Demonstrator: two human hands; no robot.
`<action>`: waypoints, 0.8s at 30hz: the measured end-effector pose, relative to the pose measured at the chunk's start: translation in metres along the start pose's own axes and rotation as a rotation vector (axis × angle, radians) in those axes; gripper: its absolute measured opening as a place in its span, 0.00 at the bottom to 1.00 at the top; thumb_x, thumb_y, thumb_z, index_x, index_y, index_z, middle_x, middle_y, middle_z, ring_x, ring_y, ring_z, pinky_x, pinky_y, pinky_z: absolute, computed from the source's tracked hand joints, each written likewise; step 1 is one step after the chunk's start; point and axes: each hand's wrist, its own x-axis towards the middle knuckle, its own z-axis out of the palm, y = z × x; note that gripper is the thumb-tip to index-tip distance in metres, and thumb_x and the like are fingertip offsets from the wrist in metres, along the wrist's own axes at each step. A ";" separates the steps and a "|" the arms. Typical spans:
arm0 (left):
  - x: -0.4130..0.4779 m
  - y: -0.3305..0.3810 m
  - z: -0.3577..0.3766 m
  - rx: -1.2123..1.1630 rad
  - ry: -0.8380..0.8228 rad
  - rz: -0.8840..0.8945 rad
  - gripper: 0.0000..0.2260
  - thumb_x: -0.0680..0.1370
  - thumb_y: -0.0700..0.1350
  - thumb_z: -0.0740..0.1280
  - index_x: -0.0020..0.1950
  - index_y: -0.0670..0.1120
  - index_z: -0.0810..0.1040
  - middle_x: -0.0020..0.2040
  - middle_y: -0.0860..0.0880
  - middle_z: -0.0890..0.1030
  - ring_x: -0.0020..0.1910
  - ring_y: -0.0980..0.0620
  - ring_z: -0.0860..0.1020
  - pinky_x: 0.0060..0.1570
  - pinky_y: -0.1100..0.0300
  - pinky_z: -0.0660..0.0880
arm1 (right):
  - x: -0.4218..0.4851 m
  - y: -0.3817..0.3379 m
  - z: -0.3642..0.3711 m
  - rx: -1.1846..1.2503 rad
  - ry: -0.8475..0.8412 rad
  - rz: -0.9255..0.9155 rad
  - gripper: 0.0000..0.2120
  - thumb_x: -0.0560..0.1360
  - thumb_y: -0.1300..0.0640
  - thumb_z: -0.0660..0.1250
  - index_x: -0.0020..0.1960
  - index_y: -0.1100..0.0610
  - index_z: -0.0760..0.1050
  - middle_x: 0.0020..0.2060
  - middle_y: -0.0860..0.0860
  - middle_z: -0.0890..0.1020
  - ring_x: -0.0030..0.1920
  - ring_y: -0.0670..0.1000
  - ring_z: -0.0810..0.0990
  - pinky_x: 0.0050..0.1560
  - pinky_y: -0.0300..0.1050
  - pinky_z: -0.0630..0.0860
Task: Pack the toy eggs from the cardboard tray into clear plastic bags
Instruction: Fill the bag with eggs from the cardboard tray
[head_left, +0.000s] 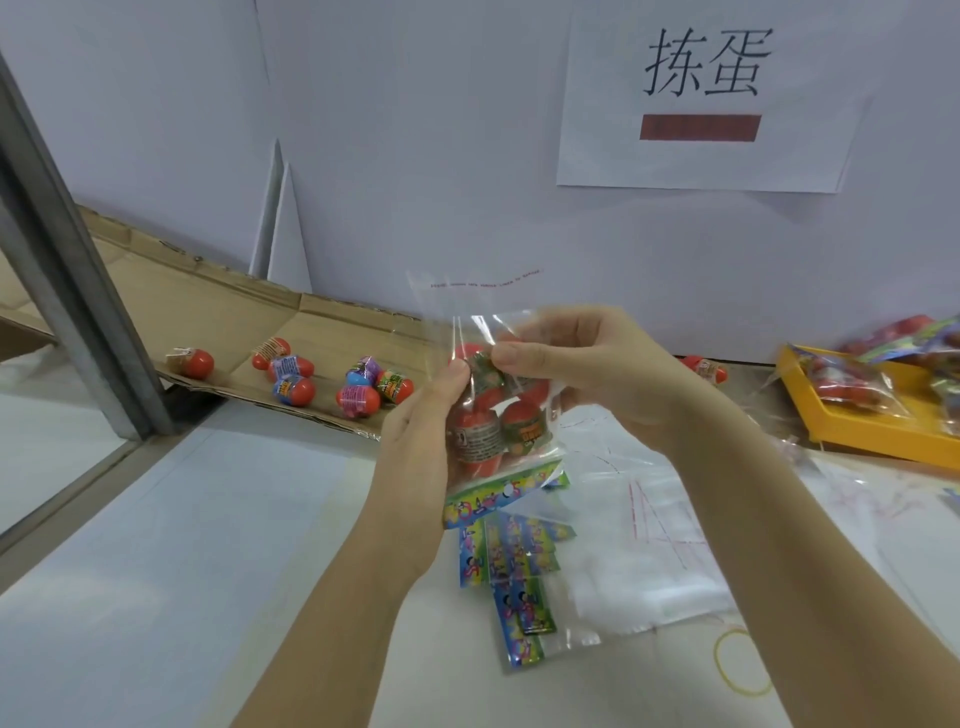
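Closing the filled clear plastic bag is judged to be the step in hand.

- Location: the bag is held in the air at centre view, above the stack of empty bags and clear of the table.
- Grip: the left hand is wrapped round the bag's left edge, with the thumb on the front. The right hand pinches the upper front, thumb forward and fingers behind. Both hands are closed on the film, not spread.
- Contents: about four eggs are seen inside. The exact count cannot be told through the film.
- Orientation: the long axis runs near vertical in view, leaning slightly. The flap points up toward the wall and the printed header points down toward the wearer. The lower two eggs stand roughly along that axis, red domes toward the mouth. The upper ones lie tilted.
- Doing it well: the eggs should be settled toward the header first, so that slack film is left under the flap. The flap should then be folded flat over the front and pressed along its full width. The pinch should be kept on film only, not on an egg.
- Remaining: loose eggs are left on the cardboard tray. Packed bags lie in the yellow tray.
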 end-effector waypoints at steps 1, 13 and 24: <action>0.000 0.001 0.000 0.007 0.008 0.011 0.14 0.68 0.60 0.71 0.47 0.54 0.86 0.50 0.46 0.86 0.51 0.44 0.84 0.56 0.38 0.78 | 0.000 0.001 0.002 0.006 0.012 -0.007 0.17 0.60 0.44 0.75 0.43 0.53 0.84 0.41 0.56 0.85 0.36 0.50 0.81 0.37 0.47 0.76; -0.004 0.007 -0.004 -0.033 0.134 0.138 0.12 0.64 0.56 0.73 0.40 0.48 0.84 0.40 0.45 0.84 0.36 0.47 0.82 0.38 0.51 0.79 | -0.003 0.000 -0.003 -0.142 -0.157 0.044 0.28 0.58 0.47 0.77 0.56 0.55 0.81 0.44 0.53 0.86 0.42 0.50 0.83 0.39 0.39 0.78; -0.005 0.006 -0.002 0.053 0.130 0.176 0.09 0.69 0.53 0.70 0.39 0.48 0.83 0.37 0.46 0.82 0.32 0.49 0.78 0.26 0.60 0.75 | -0.006 -0.002 -0.004 -0.255 -0.190 0.105 0.20 0.59 0.35 0.71 0.44 0.46 0.84 0.39 0.45 0.85 0.41 0.49 0.83 0.42 0.41 0.77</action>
